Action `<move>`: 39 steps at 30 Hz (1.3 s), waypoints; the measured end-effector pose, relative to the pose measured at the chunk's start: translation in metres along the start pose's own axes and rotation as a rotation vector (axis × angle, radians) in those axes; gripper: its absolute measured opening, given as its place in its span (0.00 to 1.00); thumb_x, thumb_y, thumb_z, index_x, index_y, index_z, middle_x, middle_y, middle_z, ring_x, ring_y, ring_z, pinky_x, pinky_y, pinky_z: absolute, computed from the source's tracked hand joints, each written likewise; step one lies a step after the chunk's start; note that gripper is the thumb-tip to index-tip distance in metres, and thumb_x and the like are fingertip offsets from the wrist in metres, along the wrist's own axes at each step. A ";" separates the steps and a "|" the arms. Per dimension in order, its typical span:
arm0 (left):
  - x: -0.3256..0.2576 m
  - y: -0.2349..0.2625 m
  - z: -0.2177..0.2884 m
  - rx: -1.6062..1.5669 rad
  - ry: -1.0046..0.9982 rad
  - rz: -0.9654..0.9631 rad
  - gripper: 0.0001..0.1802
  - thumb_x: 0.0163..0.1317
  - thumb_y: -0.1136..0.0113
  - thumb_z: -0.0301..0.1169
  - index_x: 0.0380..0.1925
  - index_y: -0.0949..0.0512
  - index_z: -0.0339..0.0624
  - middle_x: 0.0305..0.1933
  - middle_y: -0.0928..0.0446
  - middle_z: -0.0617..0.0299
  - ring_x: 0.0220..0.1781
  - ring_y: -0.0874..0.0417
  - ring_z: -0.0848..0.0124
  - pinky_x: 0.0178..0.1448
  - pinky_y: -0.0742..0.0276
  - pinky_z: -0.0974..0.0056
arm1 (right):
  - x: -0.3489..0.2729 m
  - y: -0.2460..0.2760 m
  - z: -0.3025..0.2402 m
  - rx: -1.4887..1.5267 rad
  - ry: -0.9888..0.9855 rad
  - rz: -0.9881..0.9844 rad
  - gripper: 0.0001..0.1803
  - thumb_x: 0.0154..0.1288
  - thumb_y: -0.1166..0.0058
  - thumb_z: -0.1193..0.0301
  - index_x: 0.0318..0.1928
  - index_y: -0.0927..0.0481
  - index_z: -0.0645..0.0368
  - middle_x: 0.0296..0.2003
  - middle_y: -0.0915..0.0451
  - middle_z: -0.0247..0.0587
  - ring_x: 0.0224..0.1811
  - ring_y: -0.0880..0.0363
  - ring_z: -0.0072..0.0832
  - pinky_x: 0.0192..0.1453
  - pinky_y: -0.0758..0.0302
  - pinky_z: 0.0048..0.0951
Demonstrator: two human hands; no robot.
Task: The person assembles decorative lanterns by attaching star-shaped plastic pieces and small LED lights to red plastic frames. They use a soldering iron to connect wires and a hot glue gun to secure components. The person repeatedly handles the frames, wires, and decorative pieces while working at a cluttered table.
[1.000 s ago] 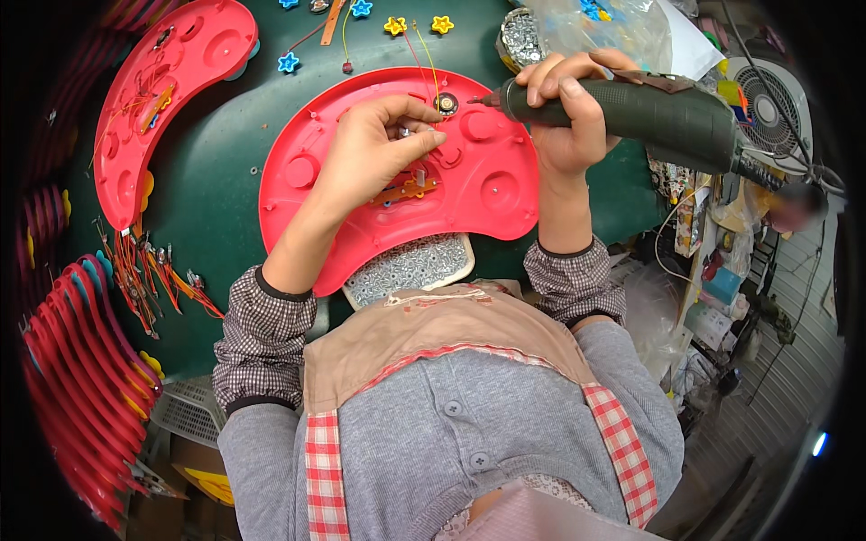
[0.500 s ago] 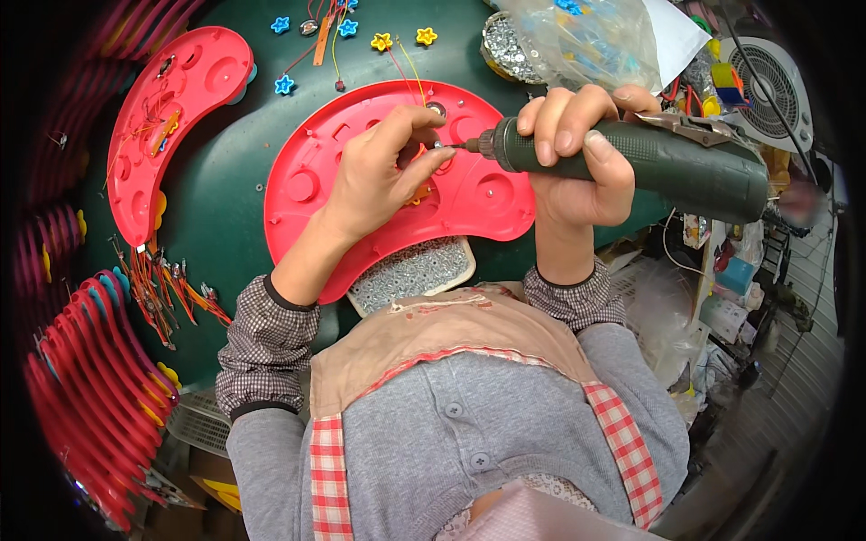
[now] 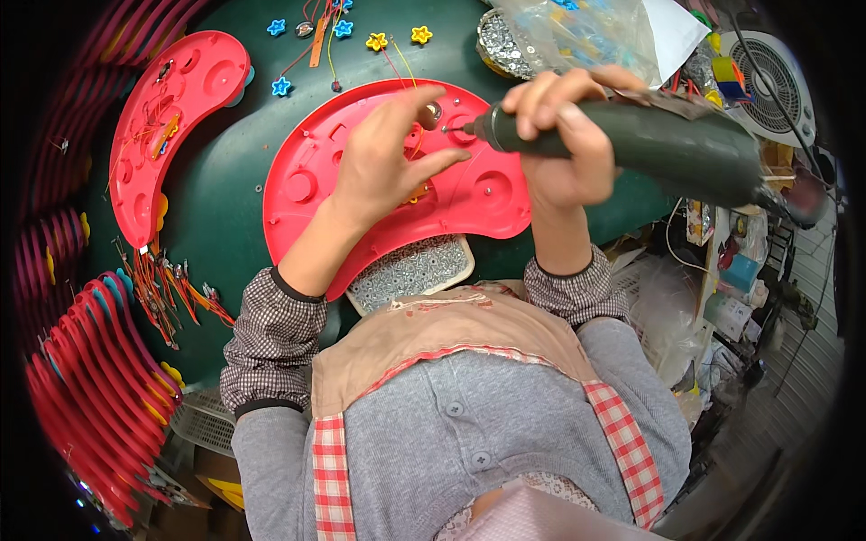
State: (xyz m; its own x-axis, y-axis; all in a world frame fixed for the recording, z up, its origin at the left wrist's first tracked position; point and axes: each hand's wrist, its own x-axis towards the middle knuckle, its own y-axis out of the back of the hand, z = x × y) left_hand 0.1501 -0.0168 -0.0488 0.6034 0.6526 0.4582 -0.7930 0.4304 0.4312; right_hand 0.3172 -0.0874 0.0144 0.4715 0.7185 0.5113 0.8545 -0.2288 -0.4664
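Note:
My right hand [image 3: 573, 149] is wrapped round a dark green electric screwdriver [image 3: 667, 144], held nearly level with its bit pointing left. The bit's tip is over a curved red plastic shell [image 3: 451, 203], near a small screw-like piece; whether they touch, I cannot tell. Above the shell's left half, my left hand [image 3: 374, 167] has its thumb and fingers spread apart. A round metal part [image 3: 432, 114] shows beside its fingertips. Thin wires and an orange strip inside the shell are partly hidden behind this hand.
A tray of small metal screws [image 3: 410, 275] sits under the shell's near edge. To the left are another red shell [image 3: 135, 185], wired parts [image 3: 167, 293] and stacked red shells [image 3: 99, 388]. Star-shaped pieces [image 3: 376, 41] lie at the back; a foil-like bowl [image 3: 505, 45] and fan [image 3: 767, 86] stand right.
My left thumb and fingers have parted from their pinch near the bit. My right hand and the screwdriver have shifted slightly left, with the bit's tip now bare of fingers.

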 end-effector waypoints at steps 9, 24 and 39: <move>-0.008 -0.005 -0.025 0.040 0.249 -0.088 0.17 0.58 0.27 0.28 0.47 0.16 0.34 0.37 0.17 0.53 0.34 0.15 0.61 0.43 0.18 0.58 | 0.007 0.017 0.039 -0.287 0.023 -0.046 0.25 0.63 0.52 0.79 0.60 0.37 0.65 0.25 0.25 0.44 0.26 0.23 0.34 0.41 0.18 0.45; -0.009 -0.003 -0.027 0.015 0.234 -0.092 0.17 0.59 0.30 0.26 0.49 0.18 0.36 0.37 0.17 0.52 0.36 0.14 0.57 0.43 0.18 0.57 | 0.027 0.025 0.053 -0.264 -0.093 -0.147 0.21 0.64 0.51 0.81 0.57 0.32 0.65 0.26 0.24 0.43 0.27 0.24 0.31 0.42 0.18 0.43; 0.012 -0.007 -0.012 0.016 0.128 -0.143 0.12 0.64 0.29 0.29 0.44 0.16 0.34 0.33 0.22 0.56 0.32 0.22 0.65 0.39 0.25 0.61 | 0.011 0.021 0.007 -0.041 0.069 0.002 0.25 0.62 0.53 0.82 0.60 0.37 0.67 0.26 0.24 0.47 0.24 0.24 0.33 0.39 0.18 0.44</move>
State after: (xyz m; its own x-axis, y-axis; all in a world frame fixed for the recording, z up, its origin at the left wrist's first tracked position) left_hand 0.1618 -0.0043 -0.0552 0.6937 0.6595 0.2893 -0.6975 0.5152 0.4980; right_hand 0.3389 -0.0794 0.0049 0.4857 0.6711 0.5601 0.8613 -0.2579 -0.4377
